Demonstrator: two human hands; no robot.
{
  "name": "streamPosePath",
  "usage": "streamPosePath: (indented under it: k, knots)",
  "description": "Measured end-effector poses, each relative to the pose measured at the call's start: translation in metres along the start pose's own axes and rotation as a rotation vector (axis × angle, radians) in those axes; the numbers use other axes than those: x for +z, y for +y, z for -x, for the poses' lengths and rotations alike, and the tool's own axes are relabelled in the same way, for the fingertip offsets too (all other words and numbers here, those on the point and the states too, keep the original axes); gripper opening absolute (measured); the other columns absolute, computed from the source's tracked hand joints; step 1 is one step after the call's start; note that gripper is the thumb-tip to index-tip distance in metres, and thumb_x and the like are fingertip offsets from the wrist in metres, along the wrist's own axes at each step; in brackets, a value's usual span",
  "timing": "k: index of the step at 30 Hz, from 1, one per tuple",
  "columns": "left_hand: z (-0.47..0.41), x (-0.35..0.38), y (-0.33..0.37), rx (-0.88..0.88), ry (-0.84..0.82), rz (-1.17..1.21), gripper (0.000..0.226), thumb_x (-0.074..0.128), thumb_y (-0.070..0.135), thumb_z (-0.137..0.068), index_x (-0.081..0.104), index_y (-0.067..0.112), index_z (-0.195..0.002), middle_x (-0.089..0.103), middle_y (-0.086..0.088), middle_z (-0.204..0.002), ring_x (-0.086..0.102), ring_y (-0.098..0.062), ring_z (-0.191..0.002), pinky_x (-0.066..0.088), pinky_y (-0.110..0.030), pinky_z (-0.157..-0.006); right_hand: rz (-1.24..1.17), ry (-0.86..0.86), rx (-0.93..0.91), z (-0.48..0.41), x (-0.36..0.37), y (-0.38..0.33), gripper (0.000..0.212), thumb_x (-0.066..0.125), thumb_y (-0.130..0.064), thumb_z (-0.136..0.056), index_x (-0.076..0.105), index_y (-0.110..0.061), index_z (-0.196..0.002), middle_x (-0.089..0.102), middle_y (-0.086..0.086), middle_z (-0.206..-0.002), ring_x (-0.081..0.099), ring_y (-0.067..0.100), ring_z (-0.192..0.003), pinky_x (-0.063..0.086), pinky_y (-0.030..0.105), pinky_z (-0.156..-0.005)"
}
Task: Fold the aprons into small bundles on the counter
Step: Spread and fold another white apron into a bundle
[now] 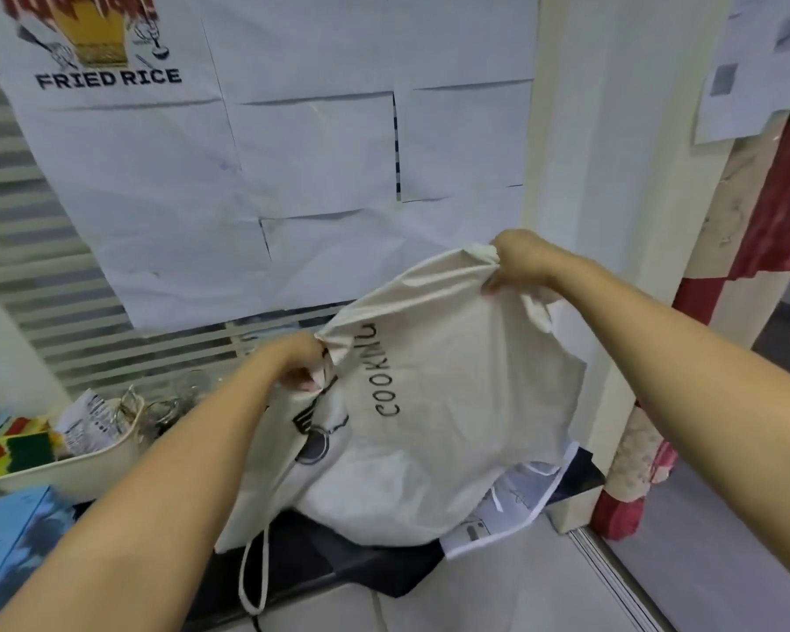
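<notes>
A cream apron printed with "COOKING" and a black pan drawing hangs above the dark counter. My left hand pinches one bunched upper corner of it. My right hand, higher and further right, grips the other upper corner. The cloth stretches between both hands and its lower part sags onto the counter. A white tie string dangles off the front edge. Beneath it lies another apron, white with dark print.
A cream tub with coloured sponges and packets stands at the left, with a blue box in front of it. Paper sheets cover the wall behind. A red and beige cloth hangs at the right by a pillar.
</notes>
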State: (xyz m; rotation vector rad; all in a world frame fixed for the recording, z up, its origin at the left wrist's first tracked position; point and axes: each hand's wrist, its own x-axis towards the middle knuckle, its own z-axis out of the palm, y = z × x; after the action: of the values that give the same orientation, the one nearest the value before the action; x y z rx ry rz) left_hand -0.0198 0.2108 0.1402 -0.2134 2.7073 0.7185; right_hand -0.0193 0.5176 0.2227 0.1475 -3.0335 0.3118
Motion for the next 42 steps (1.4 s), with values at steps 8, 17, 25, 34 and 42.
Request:
streamPosePath:
  k: [8,17,25,34,42]
  knots:
    - [-0.009,-0.023,0.048,0.623,0.964,0.466,0.093,0.037,-0.013,-0.08,0.0,0.032,-0.152,0.031,-0.023,-0.148,0.054,-0.038,-0.105,0.049,-0.033,-0.077,0.08,1.121,-0.369,-0.007,-0.002,0.037,0.02,0.044,0.013,-0.049,0.047,-0.001,-0.064,0.043,0.015,-0.067,0.039,0.027,-0.061,0.018,0.029,-0.055]
    - [-0.074,0.141,-0.08,0.28,0.26,0.144,0.082,0.053,0.002,-0.088,0.005,0.012,-0.153,0.03,-0.022,-0.149,0.032,-0.035,-0.136,0.032,-0.037,-0.108,0.201,0.261,-0.055,0.031,0.202,0.096,0.039,0.066,0.009,-0.061,0.064,-0.008,-0.097,0.059,0.013,-0.094,0.058,0.035,-0.092,0.034,0.037,-0.075]
    - [-0.07,0.211,-0.114,-0.293,-0.218,0.888,0.018,0.059,0.017,-0.09,0.056,0.011,-0.107,0.058,-0.006,-0.101,0.054,-0.022,-0.095,0.046,-0.03,-0.069,-0.306,-0.632,0.188,0.07,0.322,0.05,0.094,0.077,-0.043,-0.075,0.025,-0.019,-0.149,0.03,0.002,-0.151,0.034,0.022,-0.136,0.029,0.029,-0.109]
    - [-0.078,0.218,-0.145,-0.649,0.244,1.355,0.03,0.07,0.021,-0.083,0.06,0.002,-0.104,0.061,-0.017,-0.112,0.062,-0.026,-0.088,0.053,-0.037,-0.084,-0.354,-0.872,-0.218,0.04,0.336,-0.028,0.048,0.056,0.003,-0.088,0.057,-0.016,-0.132,0.051,-0.002,-0.138,0.047,0.017,-0.126,0.036,0.016,-0.096]
    - [-0.087,0.205,-0.17,-0.742,0.348,1.497,0.034,0.074,0.009,-0.081,0.062,0.0,-0.112,0.065,-0.014,-0.106,0.062,-0.026,-0.095,0.05,-0.033,-0.084,-0.303,-0.898,-0.355,-0.072,0.297,-0.072,0.021,0.061,-0.015,-0.09,0.073,-0.007,-0.106,0.07,0.008,-0.111,0.063,0.016,-0.094,0.047,0.012,-0.08]
